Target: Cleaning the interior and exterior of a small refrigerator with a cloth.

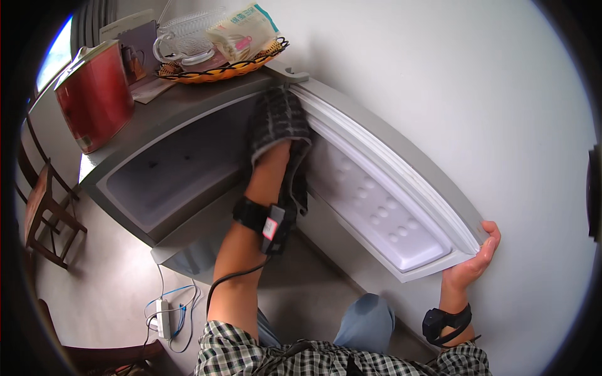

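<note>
A red box (95, 94) and a wire basket (219, 69) holding a glass jug (182, 41) sat up top; a wooden chair (47, 216) and power strip (164, 318) stood on the floor.

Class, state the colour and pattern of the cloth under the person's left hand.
The cloth is dark grey with a pale checked pattern, seen in the head view.

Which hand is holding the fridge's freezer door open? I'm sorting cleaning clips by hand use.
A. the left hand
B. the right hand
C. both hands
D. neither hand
B: the right hand grips the outer corner of the open door, while the left hand presses a checked cloth up by the door's hinge side.
</note>
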Demonstrator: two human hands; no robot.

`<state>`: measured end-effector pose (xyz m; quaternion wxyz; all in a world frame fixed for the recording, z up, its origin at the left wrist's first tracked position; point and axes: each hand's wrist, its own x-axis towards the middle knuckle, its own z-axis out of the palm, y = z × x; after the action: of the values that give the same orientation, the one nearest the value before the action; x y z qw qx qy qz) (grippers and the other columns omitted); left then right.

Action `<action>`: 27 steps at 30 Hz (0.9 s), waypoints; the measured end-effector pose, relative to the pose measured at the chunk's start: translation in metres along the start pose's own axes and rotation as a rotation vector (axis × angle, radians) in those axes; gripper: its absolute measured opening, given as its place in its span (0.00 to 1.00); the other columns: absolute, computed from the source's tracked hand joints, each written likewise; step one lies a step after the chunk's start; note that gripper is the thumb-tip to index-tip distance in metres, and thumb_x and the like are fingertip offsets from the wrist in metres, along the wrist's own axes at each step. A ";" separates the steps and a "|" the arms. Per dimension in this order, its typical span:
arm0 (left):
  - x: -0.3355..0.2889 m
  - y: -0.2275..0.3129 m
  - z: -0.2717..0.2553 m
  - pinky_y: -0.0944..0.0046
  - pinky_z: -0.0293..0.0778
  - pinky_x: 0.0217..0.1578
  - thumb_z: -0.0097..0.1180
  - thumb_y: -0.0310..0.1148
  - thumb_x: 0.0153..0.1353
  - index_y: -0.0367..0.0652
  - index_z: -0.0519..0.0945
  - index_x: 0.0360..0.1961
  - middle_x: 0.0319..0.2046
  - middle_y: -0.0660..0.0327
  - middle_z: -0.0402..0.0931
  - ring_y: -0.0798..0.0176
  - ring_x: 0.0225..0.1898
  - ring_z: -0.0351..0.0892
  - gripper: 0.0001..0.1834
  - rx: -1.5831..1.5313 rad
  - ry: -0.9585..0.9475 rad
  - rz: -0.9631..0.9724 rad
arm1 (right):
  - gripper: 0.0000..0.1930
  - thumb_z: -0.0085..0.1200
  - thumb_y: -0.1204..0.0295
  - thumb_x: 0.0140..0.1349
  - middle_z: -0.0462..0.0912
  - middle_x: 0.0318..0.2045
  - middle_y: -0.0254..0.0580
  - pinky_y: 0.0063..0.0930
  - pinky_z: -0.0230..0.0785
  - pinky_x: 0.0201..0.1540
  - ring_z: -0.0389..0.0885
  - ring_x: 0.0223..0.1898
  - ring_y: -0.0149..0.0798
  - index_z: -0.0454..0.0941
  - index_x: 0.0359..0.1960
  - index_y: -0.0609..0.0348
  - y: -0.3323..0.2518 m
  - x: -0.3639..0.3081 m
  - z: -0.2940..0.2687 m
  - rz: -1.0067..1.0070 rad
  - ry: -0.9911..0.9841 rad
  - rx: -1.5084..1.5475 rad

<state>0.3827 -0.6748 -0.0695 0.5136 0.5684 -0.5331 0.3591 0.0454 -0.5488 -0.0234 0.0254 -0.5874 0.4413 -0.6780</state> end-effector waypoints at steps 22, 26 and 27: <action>-0.042 -0.024 -0.017 0.54 0.61 0.46 0.46 0.39 0.48 0.43 0.71 0.42 0.44 0.52 0.67 0.51 0.46 0.65 0.20 -0.023 -0.313 -0.010 | 0.21 0.36 0.60 0.57 0.64 0.44 0.45 0.31 0.56 0.50 0.63 0.47 0.39 0.58 0.48 0.61 -0.011 -0.006 0.007 -0.005 0.048 0.103; -0.067 -0.013 -0.022 0.52 0.60 0.46 0.43 0.41 0.50 0.42 0.69 0.44 0.44 0.50 0.66 0.50 0.46 0.64 0.21 0.200 -0.425 0.001 | 0.27 0.29 0.50 0.58 0.63 0.48 0.44 0.34 0.56 0.53 0.63 0.50 0.40 0.56 0.53 0.57 -0.020 -0.014 0.013 0.138 0.069 0.550; -0.071 -0.014 -0.029 0.52 0.60 0.46 0.43 0.41 0.50 0.42 0.69 0.44 0.44 0.50 0.66 0.50 0.46 0.64 0.21 0.198 -0.437 0.013 | 0.29 0.29 0.48 0.58 0.61 0.50 0.45 0.34 0.53 0.54 0.60 0.52 0.41 0.54 0.54 0.58 -0.016 -0.019 0.014 0.137 0.072 0.598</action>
<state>0.3884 -0.6313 -0.1340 0.3254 0.6768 -0.5973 0.2816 0.0704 -0.5360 -0.0293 0.2273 -0.4982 0.2614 -0.7948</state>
